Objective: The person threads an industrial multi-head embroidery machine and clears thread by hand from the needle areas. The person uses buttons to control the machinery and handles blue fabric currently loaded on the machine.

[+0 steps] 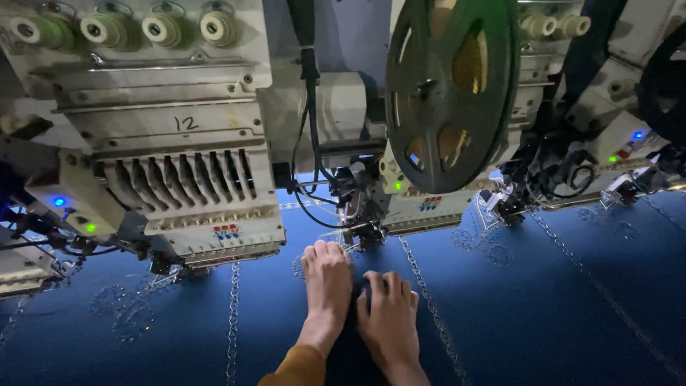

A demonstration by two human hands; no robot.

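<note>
You have a wide bed covered by taut dark blue fabric (557,300), running from the left edge to the right edge. Pale stitched chain lines (233,314) cross it from far to near, one at left, one just right of centre and more at far right. Faint round floral motifs (132,318) sit between them. Your left hand (327,286) and right hand (386,311) rest flat on the fabric, side by side, near centre.
</note>
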